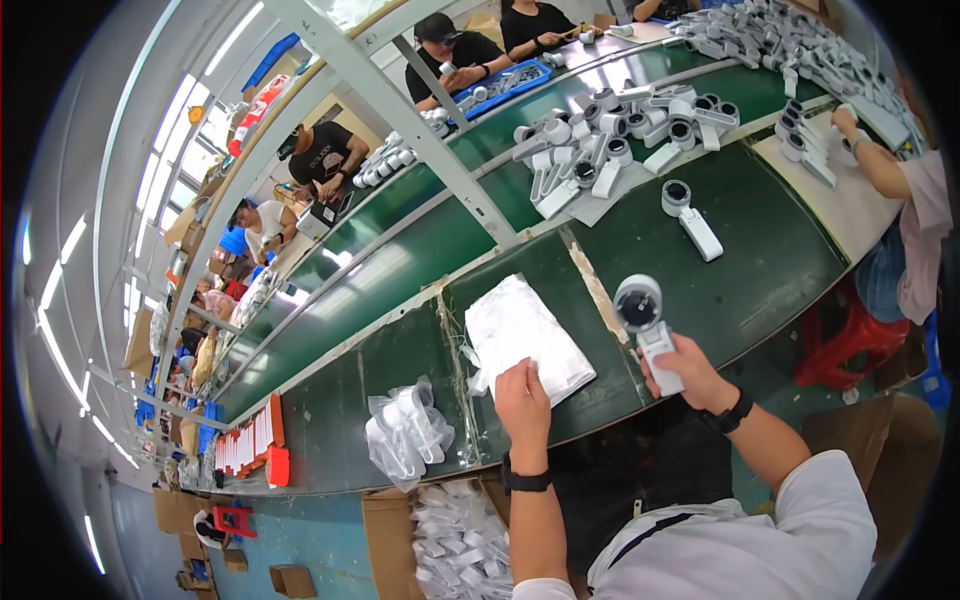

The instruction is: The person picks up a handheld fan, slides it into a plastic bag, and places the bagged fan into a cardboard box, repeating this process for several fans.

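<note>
In my right hand (692,372) is a white handheld fan (656,346), closed around its handle, with the round, dark-centred head pointing up. My left hand (523,405) is at the near edge of a stack of thin white plastic bags (525,330), its fingers pinched together on the bag edge. A similar fan (697,232) lies alone on the green bench beyond my right hand. To the left of the stack, several fans wrapped in clear plastic bags (408,435) lie near the bench's front edge.
A heap of fans (610,135) lies further back, beside a metal post (420,130). Below the bench stands a cardboard box (390,540) with bagged fans. Orange-and-white boxes (250,445) line the left. A co-worker's arm (880,165) is at right, near a red stool (855,345).
</note>
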`<action>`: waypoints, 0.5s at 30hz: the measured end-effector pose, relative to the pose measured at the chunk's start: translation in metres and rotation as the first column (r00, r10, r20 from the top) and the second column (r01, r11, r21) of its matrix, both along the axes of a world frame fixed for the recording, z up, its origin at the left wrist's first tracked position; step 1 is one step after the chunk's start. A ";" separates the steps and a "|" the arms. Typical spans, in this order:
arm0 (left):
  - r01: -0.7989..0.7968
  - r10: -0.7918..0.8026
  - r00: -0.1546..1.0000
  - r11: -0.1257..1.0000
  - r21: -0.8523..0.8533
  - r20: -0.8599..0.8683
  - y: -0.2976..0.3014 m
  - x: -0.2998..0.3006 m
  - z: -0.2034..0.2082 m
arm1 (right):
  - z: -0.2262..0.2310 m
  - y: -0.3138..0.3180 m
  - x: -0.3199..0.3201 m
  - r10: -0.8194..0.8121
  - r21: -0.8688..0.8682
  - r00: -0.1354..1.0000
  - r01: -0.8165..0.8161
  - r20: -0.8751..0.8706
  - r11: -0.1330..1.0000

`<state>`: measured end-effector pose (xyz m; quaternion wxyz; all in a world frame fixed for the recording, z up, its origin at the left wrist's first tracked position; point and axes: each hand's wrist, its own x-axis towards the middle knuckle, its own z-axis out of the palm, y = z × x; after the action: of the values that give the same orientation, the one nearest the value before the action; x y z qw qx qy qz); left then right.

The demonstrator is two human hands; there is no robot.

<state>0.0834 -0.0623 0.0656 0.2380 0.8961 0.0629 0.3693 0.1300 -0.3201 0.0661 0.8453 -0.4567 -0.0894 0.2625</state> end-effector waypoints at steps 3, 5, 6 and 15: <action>0.084 -0.084 0.996 0.996 0.006 0.033 -0.006 -0.003 -0.002 | 0.000 0.016 -0.010 0.085 -0.150 0.996 -0.082 0.014 0.985; 0.040 -0.129 0.983 0.841 -0.540 -0.128 -0.015 -0.011 0.001 | 0.007 0.027 -0.016 0.106 -0.245 0.989 -0.079 0.100 0.966; 0.009 -0.152 0.978 0.707 -0.707 -0.140 -0.025 -0.014 0.016 | 0.020 0.032 -0.022 0.056 -0.236 0.997 -0.042 0.053 0.971; 0.101 -0.227 0.974 0.397 -0.912 0.009 -0.051 -0.026 0.015 | 0.022 0.076 -0.026 -0.079 -0.417 0.946 0.212 0.314 0.884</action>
<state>0.0570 -0.1130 0.0802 0.7153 0.6461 0.1777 0.1982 0.1036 -0.2445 0.0882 0.7136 -0.6765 -0.1141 0.1418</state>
